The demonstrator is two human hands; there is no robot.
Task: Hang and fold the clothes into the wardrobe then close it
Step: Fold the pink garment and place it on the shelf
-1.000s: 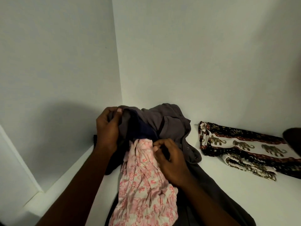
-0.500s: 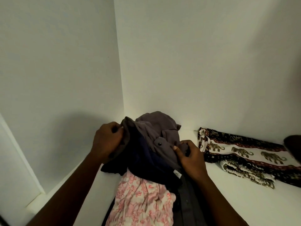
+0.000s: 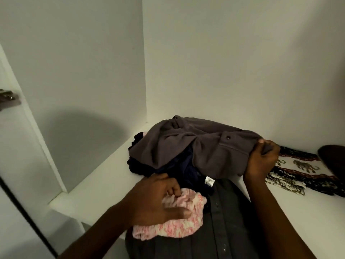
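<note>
A heap of clothes lies on the white wardrobe shelf (image 3: 104, 176) near its back left corner. On top is a grey-brown buttoned garment (image 3: 201, 146); my right hand (image 3: 261, 159) grips its right edge. Under it sits a navy garment (image 3: 184, 169) with a white label. My left hand (image 3: 156, 200) pinches a pink and white patterned cloth (image 3: 179, 227) at the front of the heap. A dark grey buttoned shirt (image 3: 224, 230) lies beneath, hanging over the shelf's front edge.
A folded black, red and white cloth with elephant print (image 3: 298, 171) lies on the shelf to the right, close to my right hand. A dark rounded object (image 3: 332, 157) sits at the far right edge. White wardrobe walls (image 3: 84, 71) close the left and back.
My right hand has drawn the grey-brown garment rightward and spread it over the heap. My left hand let go of that garment, came down and took hold of the pink cloth.
</note>
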